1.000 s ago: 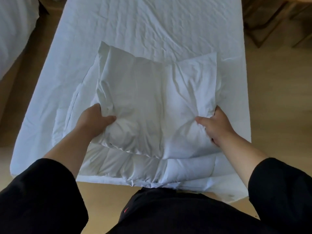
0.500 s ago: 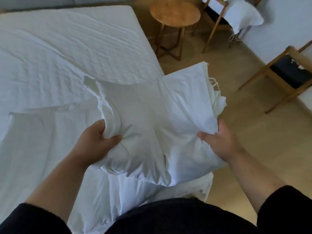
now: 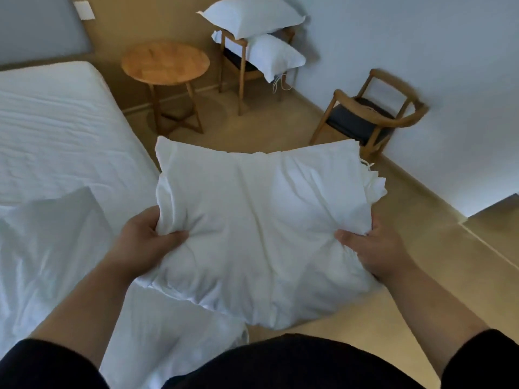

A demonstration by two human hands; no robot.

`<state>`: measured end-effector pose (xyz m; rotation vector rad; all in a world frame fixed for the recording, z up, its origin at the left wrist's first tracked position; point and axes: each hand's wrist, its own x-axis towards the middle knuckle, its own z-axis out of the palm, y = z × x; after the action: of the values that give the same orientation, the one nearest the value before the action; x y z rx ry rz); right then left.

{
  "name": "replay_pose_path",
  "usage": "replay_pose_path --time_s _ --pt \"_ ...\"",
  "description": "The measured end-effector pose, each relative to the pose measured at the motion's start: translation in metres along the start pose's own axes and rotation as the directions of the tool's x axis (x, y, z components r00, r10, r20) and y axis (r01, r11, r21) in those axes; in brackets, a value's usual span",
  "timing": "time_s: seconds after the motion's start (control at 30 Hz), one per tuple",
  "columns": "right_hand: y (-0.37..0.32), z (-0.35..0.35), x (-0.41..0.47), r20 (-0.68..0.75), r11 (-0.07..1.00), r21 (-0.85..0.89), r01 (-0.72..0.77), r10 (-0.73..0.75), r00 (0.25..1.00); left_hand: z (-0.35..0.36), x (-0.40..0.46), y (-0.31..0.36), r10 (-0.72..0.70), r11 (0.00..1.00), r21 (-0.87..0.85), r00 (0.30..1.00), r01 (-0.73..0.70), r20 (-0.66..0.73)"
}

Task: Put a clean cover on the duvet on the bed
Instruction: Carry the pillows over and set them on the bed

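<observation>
I hold a folded white bundle, the duvet cover [image 3: 266, 220], in the air over the floor beside the bed. My left hand [image 3: 146, 240] grips its left edge, thumb on top. My right hand [image 3: 370, 248] grips its right edge, where thin ties hang from the folds. The white duvet [image 3: 50, 248] lies folded on the bed [image 3: 56, 122] at the left, and part of it hangs off the bed's edge near my body.
A round wooden side table [image 3: 165, 63] stands past the bed. Behind it a wooden chair [image 3: 238, 66] carries two white pillows [image 3: 252, 15]. A second wooden chair with a dark seat [image 3: 365, 116] stands by the wall at the right. Bare floor lies between them.
I have lifted the folded cover off the duvet and swung it to the right, off the bed and over the floor. My view turned right with it. Both hands kept their grip.
</observation>
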<state>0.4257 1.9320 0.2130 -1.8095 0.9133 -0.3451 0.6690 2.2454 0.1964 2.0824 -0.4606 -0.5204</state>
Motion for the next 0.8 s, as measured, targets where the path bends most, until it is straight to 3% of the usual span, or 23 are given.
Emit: replay_pose_path --time_s 0.17,0.3,0.6,0.8 --pt "0.01 -0.053 0.044 -0.003 0.994 -0.107 -0.007 0.006 1.0 0.096 0.053 0.047 0.06 0.995 0.069 0.99 -0.069 0.128" --pt "0.017 -0.059 0.096 0.012 0.991 -0.125 -0.047 0.049 0.999 0.134 0.103 0.065 0.036 0.993 0.104 0.982 -0.057 0.186" --pt "-0.003 0.012 0.268 0.093 0.985 -0.154 -0.076 0.091 0.992 0.184 0.263 0.096 0.042 0.999 0.022 0.954 -0.05 0.295" --pt "-0.056 0.069 0.383 0.08 0.983 -0.156 -0.093 0.107 0.991 0.146 0.388 0.123 -0.007 0.994 0.105 0.951 -0.027 0.308"
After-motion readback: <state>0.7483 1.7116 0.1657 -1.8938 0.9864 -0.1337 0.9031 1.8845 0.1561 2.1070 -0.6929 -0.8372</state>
